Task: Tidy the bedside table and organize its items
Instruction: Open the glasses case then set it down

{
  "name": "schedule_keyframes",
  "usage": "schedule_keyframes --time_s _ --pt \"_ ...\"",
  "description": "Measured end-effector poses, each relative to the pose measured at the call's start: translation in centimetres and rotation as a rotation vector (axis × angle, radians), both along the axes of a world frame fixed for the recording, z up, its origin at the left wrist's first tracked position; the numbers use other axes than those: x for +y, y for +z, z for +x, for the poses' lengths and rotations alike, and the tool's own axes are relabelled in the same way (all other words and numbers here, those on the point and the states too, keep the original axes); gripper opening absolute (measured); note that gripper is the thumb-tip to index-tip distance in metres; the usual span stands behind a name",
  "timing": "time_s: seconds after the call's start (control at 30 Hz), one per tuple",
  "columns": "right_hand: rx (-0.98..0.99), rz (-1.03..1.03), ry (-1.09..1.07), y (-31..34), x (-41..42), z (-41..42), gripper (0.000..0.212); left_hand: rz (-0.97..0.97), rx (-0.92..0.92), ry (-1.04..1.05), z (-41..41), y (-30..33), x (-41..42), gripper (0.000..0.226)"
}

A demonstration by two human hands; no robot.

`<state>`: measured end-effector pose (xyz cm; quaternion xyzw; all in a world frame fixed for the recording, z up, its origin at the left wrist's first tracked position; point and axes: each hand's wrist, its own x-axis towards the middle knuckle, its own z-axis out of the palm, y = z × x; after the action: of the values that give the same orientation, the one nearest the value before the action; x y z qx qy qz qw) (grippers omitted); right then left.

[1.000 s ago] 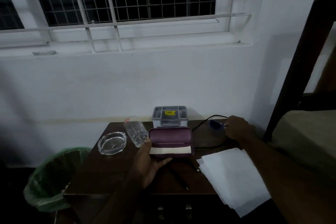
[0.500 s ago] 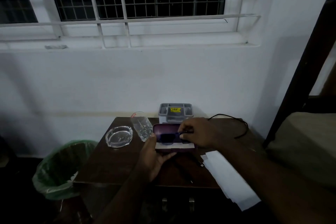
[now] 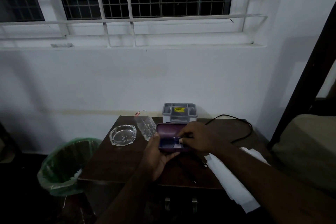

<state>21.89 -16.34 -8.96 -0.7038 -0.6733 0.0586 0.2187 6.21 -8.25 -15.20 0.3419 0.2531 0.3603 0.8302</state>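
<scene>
At a dim bedside table (image 3: 112, 167) under a barred window, my left hand (image 3: 156, 156) cradles an open purple case (image 3: 168, 132) from below, just above the tabletop. My right hand (image 3: 197, 137) reaches into the case, fingertips (image 3: 181, 139) pinched on something dark inside; I cannot tell what. A glass ashtray (image 3: 123, 135) and tumbler (image 3: 145, 125) stand to the left, a grey organizer (image 3: 179, 112) behind, white papers (image 3: 231, 178) at the right edge.
</scene>
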Motion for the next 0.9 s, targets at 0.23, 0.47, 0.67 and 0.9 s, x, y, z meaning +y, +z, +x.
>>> schedule_keyframes --time_s 0.23,0.47,0.67,0.9 --pt "0.685 -0.051 -0.360 0.7 -0.4 0.4 0.041 0.146 0.026 -0.029 -0.3 0.5 -0.3 0.037" --pt "1.103 -0.221 -0.417 1.0 -1.1 0.3 0.035 0.031 -0.062 0.036 -0.2 0.0 0.1 0.059" --pt "1.241 -0.316 -0.372 0.3 -1.2 0.9 0.053 0.010 -0.007 -0.015 -0.4 -0.1 0.4 0.040" --pt "0.918 -0.286 -0.288 0.8 -1.7 1.0 0.060 0.049 0.033 0.001 -0.4 0.1 0.3 0.045"
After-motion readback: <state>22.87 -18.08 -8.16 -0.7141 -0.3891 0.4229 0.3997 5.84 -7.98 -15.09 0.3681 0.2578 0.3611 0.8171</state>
